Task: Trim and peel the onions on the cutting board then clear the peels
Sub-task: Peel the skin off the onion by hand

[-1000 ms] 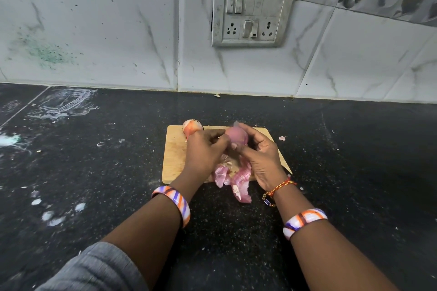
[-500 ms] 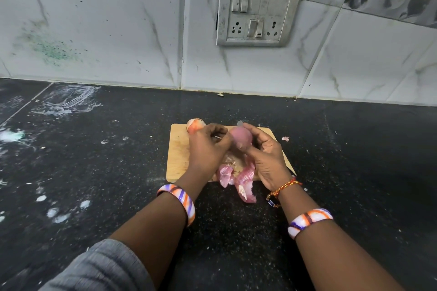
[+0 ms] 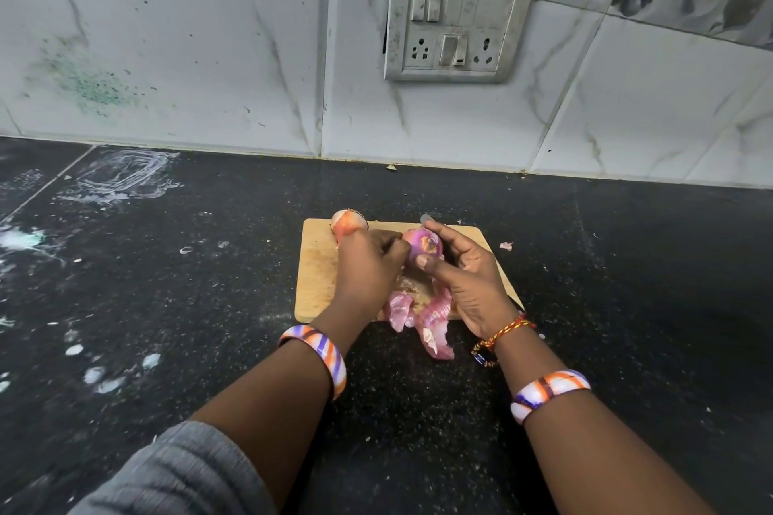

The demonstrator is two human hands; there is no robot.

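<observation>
Peeling midway: one onion nearly bare, one untouched.
Your left hand (image 3: pixel 368 263) and right hand (image 3: pixel 468 276) both curl round the smooth, glossy purple onion (image 3: pixel 424 247) above the pale wooden cutting board (image 3: pixel 318 263). Papery pink peels (image 3: pixel 422 318) spill off its near edge onto the speckled black worktop (image 3: pixel 188 305). The orange-skinned onion (image 3: pixel 347 224) at the far left corner still awaits trimming; the peels are not yet cleared.

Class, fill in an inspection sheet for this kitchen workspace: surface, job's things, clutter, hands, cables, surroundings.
Surface: black speckled counter with white smears.
Job's things: wooden cutting board; peeled onion held above it; unpeeled onion at the board's far left corner.
Clutter: pink peels hanging over the board's near edge.
Hands: left hand and right hand both grip the peeled onion.
Cables: nothing seen.
Surroundings: tiled wall, switch plate.
</observation>
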